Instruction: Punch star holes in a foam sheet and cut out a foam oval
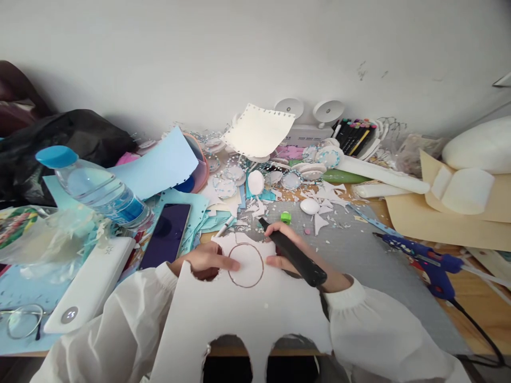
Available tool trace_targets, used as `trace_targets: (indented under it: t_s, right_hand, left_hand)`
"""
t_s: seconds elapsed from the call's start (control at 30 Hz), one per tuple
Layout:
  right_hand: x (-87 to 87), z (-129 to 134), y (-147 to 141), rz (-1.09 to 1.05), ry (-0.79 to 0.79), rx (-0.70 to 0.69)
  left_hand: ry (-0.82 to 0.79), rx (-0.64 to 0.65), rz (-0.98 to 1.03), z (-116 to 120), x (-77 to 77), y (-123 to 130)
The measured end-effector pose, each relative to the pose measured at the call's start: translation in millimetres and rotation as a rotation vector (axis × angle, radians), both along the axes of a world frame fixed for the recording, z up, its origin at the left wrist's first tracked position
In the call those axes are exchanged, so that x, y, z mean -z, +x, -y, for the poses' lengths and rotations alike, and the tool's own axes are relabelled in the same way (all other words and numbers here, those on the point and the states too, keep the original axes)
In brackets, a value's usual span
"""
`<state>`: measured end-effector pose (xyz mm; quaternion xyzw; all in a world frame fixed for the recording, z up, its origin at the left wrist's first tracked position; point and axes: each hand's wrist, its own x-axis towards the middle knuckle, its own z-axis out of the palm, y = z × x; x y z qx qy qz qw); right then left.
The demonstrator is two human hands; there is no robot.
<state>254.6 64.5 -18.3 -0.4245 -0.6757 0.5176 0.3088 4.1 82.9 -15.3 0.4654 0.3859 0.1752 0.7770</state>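
A white foam board point(247, 308) with ragged round holes tilts in front of me. Near its top edge a thin brown line marks out a circle point(250, 270), and another line runs from it to the edge. My left hand point(209, 259) grips the board's upper left, thumb lying on the circle. In my right hand point(285, 247) is a thick black pen-shaped tool point(295, 252), its narrow end pointing up and left. A fingertip of that hand touches the board beside the circle. White foam scraps point(319, 223) and a small green piece point(286, 217) lie just beyond.
On the left are a water bottle point(99, 186), a phone point(166, 234), a white power bank point(91, 287) and glasses point(24, 321). A blue glue gun point(429, 260) with a cord lies right on the grey mat point(367, 282). Decorated foam discs point(291, 180) and markers point(355, 135) crowd the back.
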Motion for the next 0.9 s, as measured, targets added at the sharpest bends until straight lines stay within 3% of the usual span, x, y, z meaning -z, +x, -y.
trace_targets:
  t_s: [0.17, 0.4, 0.7, 0.9]
  right_hand:
    - [-3.1, 0.7, -3.4, -0.077, 0.025, 0.011]
    - [-3.7, 5.3, -4.8, -0.166, -0.031, -0.014]
    - [2.3, 8.5, -6.0, -0.264, -0.105, -0.06]
    - [-0.6, 10.1, -7.0, -0.21, -0.006, -0.078]
  left_hand:
    - [-0.114, -0.027, 0.074, 4.5, -0.2, -0.2]
    - [-0.023, 0.012, 0.072, 5.6, 2.3, -2.3]
    - [-0.022, 0.067, 0.115, 6.7, -1.3, -2.4]
    - [0.02, 0.138, 0.061, 5.0, 1.9, -5.0]
